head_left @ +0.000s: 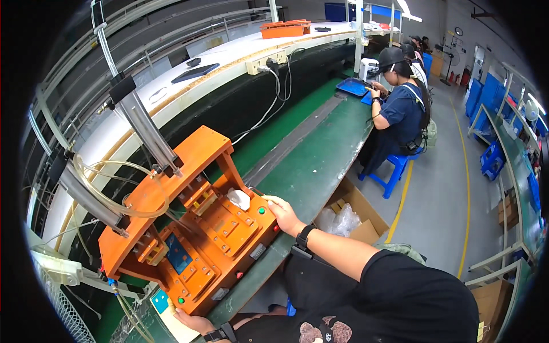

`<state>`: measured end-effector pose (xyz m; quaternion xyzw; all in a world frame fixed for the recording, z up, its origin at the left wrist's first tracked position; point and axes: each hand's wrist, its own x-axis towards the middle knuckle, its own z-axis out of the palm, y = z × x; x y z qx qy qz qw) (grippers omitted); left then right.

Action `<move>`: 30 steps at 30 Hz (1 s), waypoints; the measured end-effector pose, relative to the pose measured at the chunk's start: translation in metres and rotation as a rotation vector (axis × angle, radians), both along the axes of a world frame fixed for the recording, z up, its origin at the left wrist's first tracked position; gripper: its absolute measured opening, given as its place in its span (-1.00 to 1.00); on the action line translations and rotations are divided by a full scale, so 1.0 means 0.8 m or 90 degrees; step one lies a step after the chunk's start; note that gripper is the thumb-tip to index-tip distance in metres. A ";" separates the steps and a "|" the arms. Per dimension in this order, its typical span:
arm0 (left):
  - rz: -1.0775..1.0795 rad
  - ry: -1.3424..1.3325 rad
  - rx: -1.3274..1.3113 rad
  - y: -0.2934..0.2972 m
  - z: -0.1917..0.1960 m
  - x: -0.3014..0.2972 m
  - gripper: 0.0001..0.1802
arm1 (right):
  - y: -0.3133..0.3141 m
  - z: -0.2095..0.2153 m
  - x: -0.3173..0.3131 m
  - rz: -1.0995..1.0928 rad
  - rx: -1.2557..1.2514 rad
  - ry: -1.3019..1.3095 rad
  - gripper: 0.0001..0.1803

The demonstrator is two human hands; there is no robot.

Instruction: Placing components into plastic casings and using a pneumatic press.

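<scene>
An orange two-station pneumatic press (240,251) stands tilted across the view on the green bench, with two metal cylinders (143,123) on top. My right hand (284,216) grips the right end of its base, beside a green button (262,211). At the opposite end, my left hand (191,322) holds the lower left corner, near another green button (181,300); its fingers are partly hidden by the base. A blue flat piece (178,255) lies in the left station. Crumpled white material (238,199) sits at the back of the right station.
Clear air hoses (131,208) loop over the press. A cardboard box (366,217) with plastic bags stands on the floor beside the green bench (314,154). Farther along, a person (400,108) sits on a blue stool (393,171) by a blue tray (353,87). A power strip (266,62) edges the white shelf.
</scene>
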<state>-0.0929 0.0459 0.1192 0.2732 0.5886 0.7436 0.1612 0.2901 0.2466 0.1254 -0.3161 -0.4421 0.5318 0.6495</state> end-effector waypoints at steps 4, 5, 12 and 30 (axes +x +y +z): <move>0.030 0.017 -0.040 -0.003 -0.004 -0.004 -0.34 | -0.005 0.006 -0.001 -0.006 -0.004 -0.006 -0.65; 0.031 0.017 -0.040 -0.002 -0.004 -0.003 -0.34 | -0.005 0.007 0.000 -0.011 0.003 -0.019 -0.65; -0.011 -0.031 0.002 -0.002 0.023 0.019 -0.45 | -0.009 0.011 0.000 -0.013 0.009 -0.019 -0.65; 0.004 -0.007 0.015 -0.001 0.012 0.012 -0.40 | -0.006 0.008 0.001 -0.010 0.013 -0.012 -0.65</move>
